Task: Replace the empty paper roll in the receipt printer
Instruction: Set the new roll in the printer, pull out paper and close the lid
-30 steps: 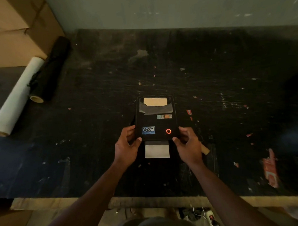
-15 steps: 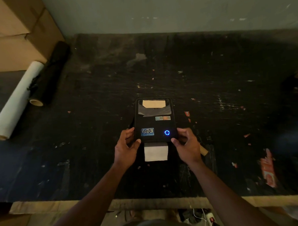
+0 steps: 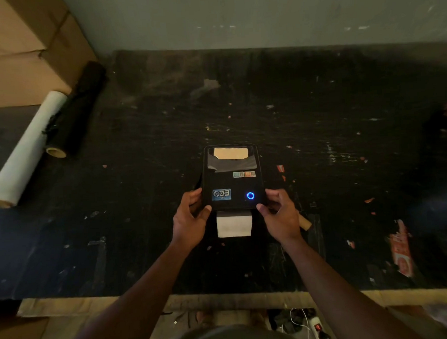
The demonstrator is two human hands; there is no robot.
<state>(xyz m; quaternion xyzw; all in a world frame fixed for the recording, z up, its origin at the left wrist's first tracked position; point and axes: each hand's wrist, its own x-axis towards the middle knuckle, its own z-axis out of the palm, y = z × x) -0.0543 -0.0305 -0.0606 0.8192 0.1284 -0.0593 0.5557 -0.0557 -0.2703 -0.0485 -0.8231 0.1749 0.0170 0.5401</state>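
A black receipt printer (image 3: 231, 179) sits on the dark table (image 3: 143, 224) with its lid down and a blue ring light lit on top. A strip of white paper (image 3: 234, 224) sticks out of its front slot. My left hand (image 3: 188, 218) grips the printer's near left corner, thumb on the front edge. My right hand (image 3: 280, 214) grips the near right corner in the same way. A brown cardboard core (image 3: 304, 222) lies on the table just right of my right hand, partly hidden by it.
A long white roll (image 3: 27, 149) and a black roll (image 3: 77, 106) lie at the far left, beside cardboard boxes (image 3: 20, 50). A grey wall runs along the back. Red paper scraps (image 3: 401, 256) lie at the right. A power strip (image 3: 317, 329) lies on the floor below the table's front edge.
The printer's ring light went from red to blue. The paper strip has come a little further out of the front slot. Both hands stay on the printer's near corners.
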